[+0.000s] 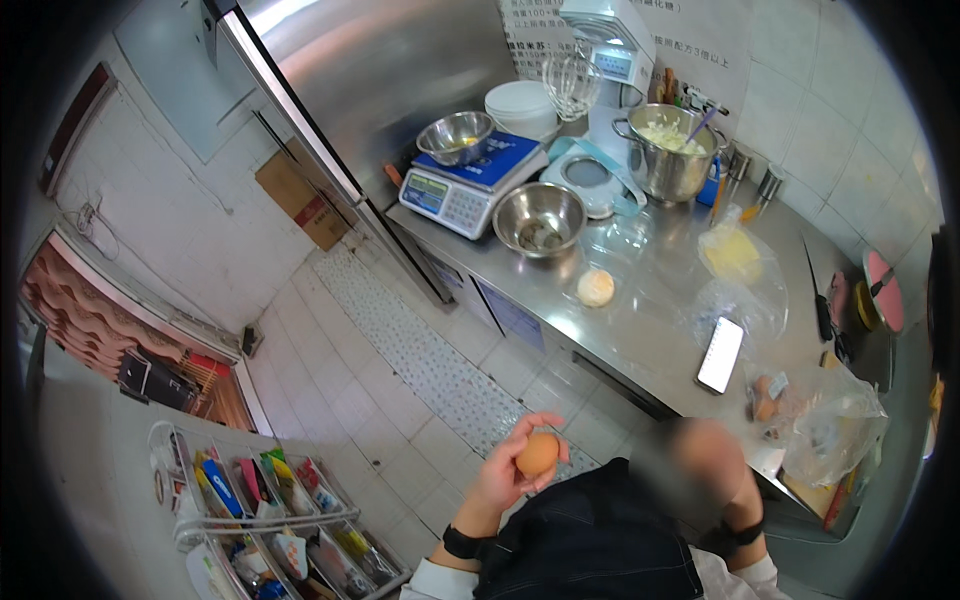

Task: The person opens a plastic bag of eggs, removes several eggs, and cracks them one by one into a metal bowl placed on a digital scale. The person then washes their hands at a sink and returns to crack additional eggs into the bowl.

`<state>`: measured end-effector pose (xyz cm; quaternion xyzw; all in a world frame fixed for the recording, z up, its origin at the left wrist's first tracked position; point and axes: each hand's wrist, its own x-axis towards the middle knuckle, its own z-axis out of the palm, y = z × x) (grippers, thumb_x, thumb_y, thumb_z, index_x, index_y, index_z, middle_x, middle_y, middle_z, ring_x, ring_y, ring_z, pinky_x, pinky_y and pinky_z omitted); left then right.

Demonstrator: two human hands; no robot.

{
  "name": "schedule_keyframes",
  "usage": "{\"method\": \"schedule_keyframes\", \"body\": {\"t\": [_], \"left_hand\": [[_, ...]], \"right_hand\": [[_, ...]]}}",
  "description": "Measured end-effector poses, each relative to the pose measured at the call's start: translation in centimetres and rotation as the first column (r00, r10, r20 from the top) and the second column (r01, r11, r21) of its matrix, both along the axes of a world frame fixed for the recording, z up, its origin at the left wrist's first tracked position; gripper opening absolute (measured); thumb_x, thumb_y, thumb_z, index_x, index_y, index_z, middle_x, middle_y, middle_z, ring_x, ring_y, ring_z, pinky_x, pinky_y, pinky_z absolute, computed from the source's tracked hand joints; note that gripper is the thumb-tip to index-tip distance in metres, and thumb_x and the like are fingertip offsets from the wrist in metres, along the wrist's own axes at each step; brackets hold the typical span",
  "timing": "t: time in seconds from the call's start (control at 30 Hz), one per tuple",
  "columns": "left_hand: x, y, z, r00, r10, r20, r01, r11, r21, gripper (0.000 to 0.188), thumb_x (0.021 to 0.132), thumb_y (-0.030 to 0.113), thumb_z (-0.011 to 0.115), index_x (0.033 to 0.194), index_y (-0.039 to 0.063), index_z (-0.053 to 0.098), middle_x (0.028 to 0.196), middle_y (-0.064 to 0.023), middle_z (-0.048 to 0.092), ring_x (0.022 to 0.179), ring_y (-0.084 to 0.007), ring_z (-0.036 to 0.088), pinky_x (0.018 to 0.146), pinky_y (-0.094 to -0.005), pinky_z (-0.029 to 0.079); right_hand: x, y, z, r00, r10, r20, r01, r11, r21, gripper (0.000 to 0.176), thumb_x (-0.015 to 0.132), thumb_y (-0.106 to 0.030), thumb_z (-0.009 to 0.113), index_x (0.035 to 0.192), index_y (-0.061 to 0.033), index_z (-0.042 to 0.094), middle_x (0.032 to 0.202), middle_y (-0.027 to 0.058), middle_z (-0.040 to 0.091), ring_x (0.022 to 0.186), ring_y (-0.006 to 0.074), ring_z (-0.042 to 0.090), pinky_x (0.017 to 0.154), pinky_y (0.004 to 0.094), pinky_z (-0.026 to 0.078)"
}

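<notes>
A brown egg (537, 454) lies in my left hand (517, 457), its fingers curled around it, in front of a dark apron. My right hand (709, 461) is blurred near the counter's front edge; whether it holds anything cannot be seen. A steel bowl (540, 220) with a little contents stands on the counter beside a digital scale (457, 199). On the scale rests a smaller steel bowl (455, 139) with something yellow in it. Brown eggs (765, 401) lie in a clear plastic bag (836, 431) to the right. A round pale object (595, 288) sits near the counter's edge.
A phone (721, 355) lies on the steel counter (637, 330). Behind stand a large steel pot (669, 161) of shredded food, a stand mixer (611, 56) and white tubs (521, 105). A long knife (820, 300) lies at the right. A rack of packets (270, 517) stands at lower left.
</notes>
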<state>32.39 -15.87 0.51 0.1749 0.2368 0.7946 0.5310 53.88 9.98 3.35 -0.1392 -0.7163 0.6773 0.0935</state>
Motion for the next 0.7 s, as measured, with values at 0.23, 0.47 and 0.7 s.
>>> {"method": "schedule_keyframes", "body": {"t": [0.23, 0.47, 0.7], "left_hand": [[-4.7, -3.8, -2.8, 0.948, 0.086, -0.305, -0.204, 0.903, -0.378, 0.046, 0.094, 0.031, 0.056, 0.127, 0.003, 0.043, 0.115, -0.0135, 0.055, 0.081, -0.018, 0.057, 0.065, -0.0261, 0.044], [-15.0, -6.9, -5.8, 0.97, 0.198, -0.14, -0.243, 0.801, -0.548, 0.042, 0.093, 0.023, 0.058, 0.127, 0.004, 0.044, 0.119, -0.0146, 0.054, 0.093, -0.0226, 0.06, 0.076, -0.0316, 0.05], [-24.7, -10.7, -6.6, 0.859, 0.486, -0.158, -0.475, 0.643, -0.601, 0.046, 0.095, 0.041, 0.051, 0.12, 0.003, 0.056, 0.081, -0.0083, 0.063, 0.063, -0.0144, 0.056, 0.051, -0.0248, 0.044]], "right_hand": [[-14.6, -5.1, -3.0, 0.913, 0.406, -0.035, -0.373, 0.798, -0.474, 0.041, 0.091, -0.009, 0.063, 0.127, -0.0038, 0.045, 0.111, 0.0057, 0.056, 0.094, 0.0105, 0.056, 0.078, 0.0239, 0.049], [-29.4, -4.6, -8.2, 0.75, 0.661, -0.015, -0.595, 0.665, -0.451, 0.033, 0.096, -0.01, 0.055, 0.128, -0.0041, 0.046, 0.107, 0.0042, 0.056, 0.095, 0.0106, 0.054, 0.081, 0.0237, 0.047], [-44.2, -2.0, -6.6, 0.771, 0.623, -0.131, -0.633, 0.728, -0.265, 0.03, 0.099, -0.02, 0.052, 0.124, -0.0027, 0.05, 0.1, 0.0034, 0.059, 0.089, 0.0113, 0.056, 0.079, 0.0265, 0.048]]}}
